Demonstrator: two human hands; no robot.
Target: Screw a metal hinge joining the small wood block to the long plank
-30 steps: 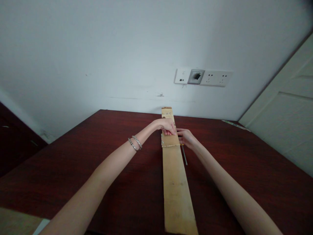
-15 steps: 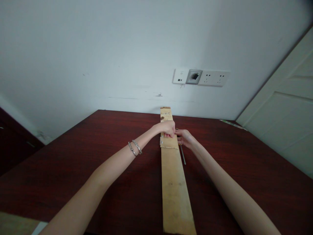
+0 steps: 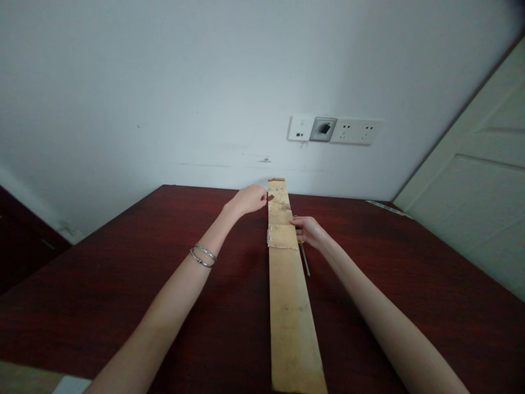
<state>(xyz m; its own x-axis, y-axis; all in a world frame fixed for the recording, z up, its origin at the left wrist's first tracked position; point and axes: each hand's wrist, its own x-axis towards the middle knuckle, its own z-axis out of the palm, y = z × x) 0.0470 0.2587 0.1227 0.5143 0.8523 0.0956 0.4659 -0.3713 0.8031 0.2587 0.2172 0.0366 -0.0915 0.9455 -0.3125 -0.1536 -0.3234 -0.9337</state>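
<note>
A long wooden board (image 3: 293, 317) runs away from me towards the wall. Across it lies a thin, rough-edged tan piece (image 3: 284, 237), with small shiny metal bits (image 3: 270, 233) at its left edge. Beside the board's far left edge, my left hand (image 3: 251, 200) is curled into a fist; anything inside it is hidden. My right hand (image 3: 310, 231) grips the board's right edge by the tan piece, its fingers partly hidden. A screwdriver (image 3: 305, 260) with a metal shaft and a bit of yellow at its handle lies just below the right hand.
The dark red wooden table (image 3: 197, 328) ends against a white wall (image 3: 164, 98) bearing socket plates (image 3: 355, 132). A pale panelled door (image 3: 484, 169) stands at right. A thin green-and-white strip (image 3: 388, 209) lies at the table's far right corner.
My left hand has come off the board and moved left and slightly away from me, still closed. My right hand stays at the board's right edge. The view has shifted slightly.
</note>
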